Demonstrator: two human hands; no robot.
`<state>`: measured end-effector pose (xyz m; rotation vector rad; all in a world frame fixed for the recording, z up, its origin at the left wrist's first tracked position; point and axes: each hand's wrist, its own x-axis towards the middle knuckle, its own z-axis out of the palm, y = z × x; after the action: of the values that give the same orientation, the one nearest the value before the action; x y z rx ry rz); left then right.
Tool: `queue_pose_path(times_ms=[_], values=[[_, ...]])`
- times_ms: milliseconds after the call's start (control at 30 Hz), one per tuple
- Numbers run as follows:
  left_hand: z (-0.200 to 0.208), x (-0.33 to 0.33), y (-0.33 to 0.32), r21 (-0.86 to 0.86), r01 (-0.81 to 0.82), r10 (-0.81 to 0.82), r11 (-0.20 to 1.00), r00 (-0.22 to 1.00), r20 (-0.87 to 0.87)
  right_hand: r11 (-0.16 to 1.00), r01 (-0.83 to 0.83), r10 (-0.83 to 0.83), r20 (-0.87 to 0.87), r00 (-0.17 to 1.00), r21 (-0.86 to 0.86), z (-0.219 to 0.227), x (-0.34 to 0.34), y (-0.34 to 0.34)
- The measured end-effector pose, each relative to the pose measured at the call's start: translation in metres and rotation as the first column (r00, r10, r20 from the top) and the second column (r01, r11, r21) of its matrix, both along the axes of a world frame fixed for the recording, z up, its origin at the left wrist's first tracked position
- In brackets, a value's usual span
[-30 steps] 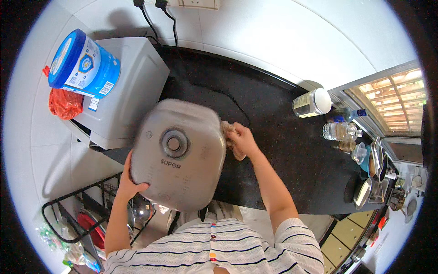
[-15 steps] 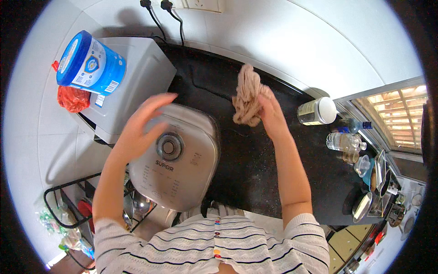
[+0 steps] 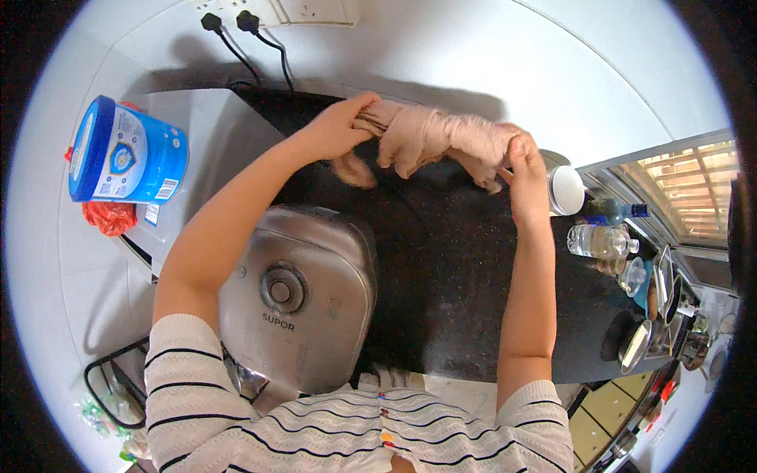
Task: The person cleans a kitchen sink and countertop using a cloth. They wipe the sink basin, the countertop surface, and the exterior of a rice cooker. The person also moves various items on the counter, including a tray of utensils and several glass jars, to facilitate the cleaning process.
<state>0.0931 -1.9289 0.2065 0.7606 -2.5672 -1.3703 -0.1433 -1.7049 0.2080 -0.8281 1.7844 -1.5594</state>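
Note:
A beige cloth is stretched between my two hands above the far part of the black countertop. My left hand is closed on the cloth's left end, with a loose flap hanging beneath it. At the other end, my right hand grips the bunched fabric between thumb and fingers. Several folds droop from the middle. Below my left forearm stands a silver rice cooker with a round knob on its lid; neither hand touches it.
On the left, a blue tub and a red plastic bag rest on a white appliance. A white-lidded canister, a clear bottle and a blue bottle line the right side. Two black plugs sit in the wall socket.
My left hand has moved from over the rice cooker to the cloth and taken hold of one end. My right hand has shifted right, and the crumpled cloth is now drawn out sideways.

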Motion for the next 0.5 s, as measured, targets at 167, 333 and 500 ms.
queue_pose_path(times_ms=[167, 333, 500], values=[[-0.002, 0.003, -0.016, -0.730, 0.123, 0.063, 0.672, 0.973, 0.222, 0.990, 0.138, -0.078, -0.665, 0.743, 0.038, -0.050, 0.011, 0.000], [-0.094, 0.014, -0.018, -0.488, 0.120, 0.161, 0.865, 0.854, 0.495, 0.785, 0.482, 0.011, -0.786, 0.619, 0.391, -0.141, 0.046, 0.024], [-0.156, -0.028, 0.001, -0.315, -0.132, 0.320, 0.940, 0.659, 0.680, 0.552, 0.582, -0.043, -0.676, 0.736, 0.598, -0.191, 0.049, 0.002]])
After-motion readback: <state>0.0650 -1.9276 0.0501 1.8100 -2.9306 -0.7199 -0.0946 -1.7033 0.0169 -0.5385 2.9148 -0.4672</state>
